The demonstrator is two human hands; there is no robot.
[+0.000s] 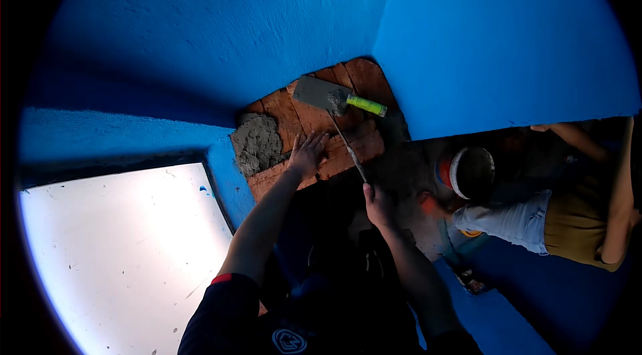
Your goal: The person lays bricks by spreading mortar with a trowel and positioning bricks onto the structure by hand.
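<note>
My left hand point(309, 154) lies with its fingers stretched out on the red bricks point(350, 154), near their front edge. Beside it, on the left, sits a heap of wet grey mortar point(257, 144). My right hand point(379, 206) is closed around the near end of a long, thin, mortar-smeared tool point(349, 149), which slants forward and left over the bricks. Its exact kind does not show. Past the tool's far end rests a flat grey trowel point(315, 92) with a yellow-green handle point(367, 105); a lump of mortar clings near that handle.
Blue walls point(495, 40) meet in a corner behind the bricks. On the left is a bright white panel point(127, 248). At right a bucket point(456, 174) with a whitish rim stands near another person point(578, 231) in light trousers. A brush-like thing point(470, 281) lies lower right.
</note>
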